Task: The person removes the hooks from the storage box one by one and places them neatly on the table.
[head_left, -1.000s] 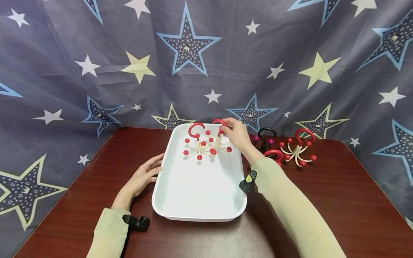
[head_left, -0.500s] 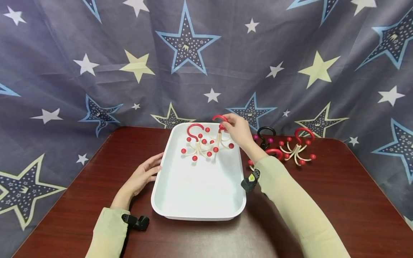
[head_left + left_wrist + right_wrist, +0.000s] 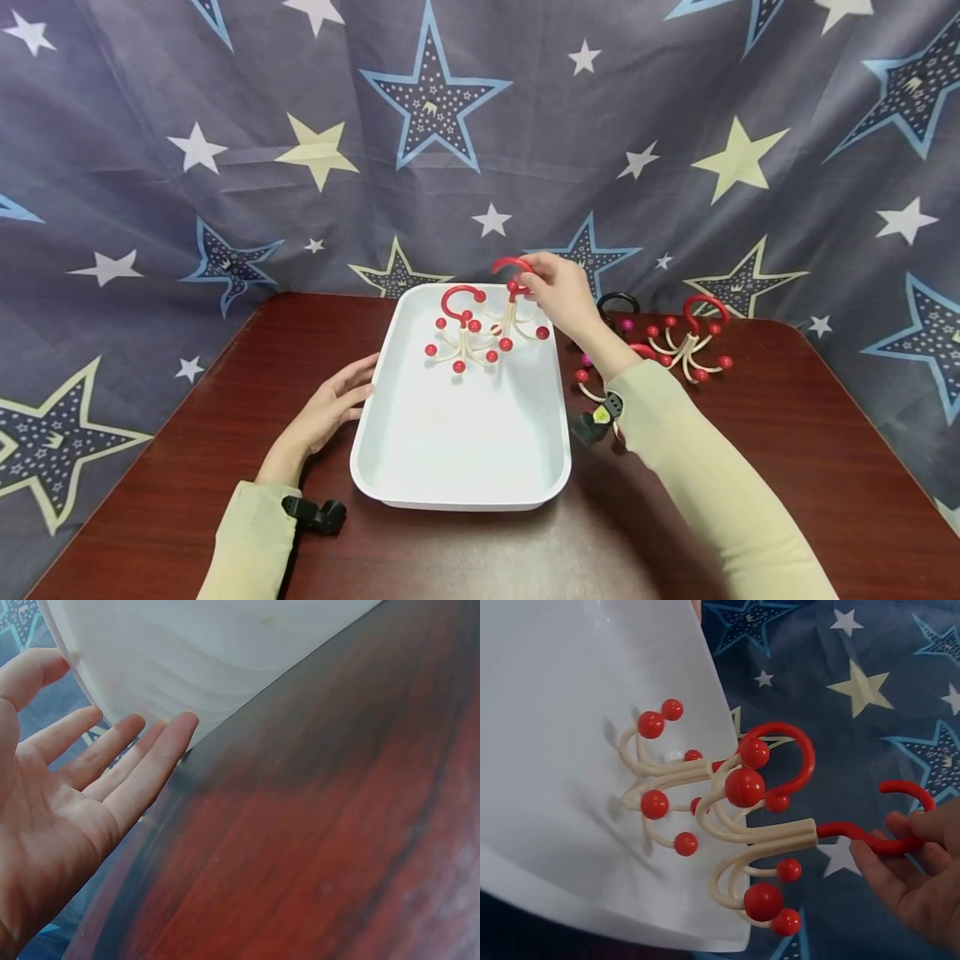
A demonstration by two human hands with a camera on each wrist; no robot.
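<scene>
My right hand (image 3: 561, 293) pinches the red top hook of a multi-prong hanger (image 3: 780, 834), above the far right part of a white tray (image 3: 465, 442). Its cream prongs curve up and end in red balls. A second hanger (image 3: 462, 337) of the same kind stands in the tray just left of it, red hook upward, and their prongs overlap in the head view. My left hand (image 3: 322, 417) rests against the tray's left outer side with its fingers extended; in the left wrist view the fingertips (image 3: 187, 724) lie along the white wall.
Right of the tray, another red-and-cream hanger (image 3: 688, 343) stands on the dark red wooden table (image 3: 787, 467). A black hanger (image 3: 619, 305) with magenta balls and one more red-hooked hanger (image 3: 642, 351) are partly behind my right arm. A star-patterned curtain (image 3: 480, 192) hangs behind.
My right hand has risen slightly and moved a little right, lifting the hanger it pinches. The second hanger has shifted and turned slightly in the tray. My left hand has stayed at the tray.
</scene>
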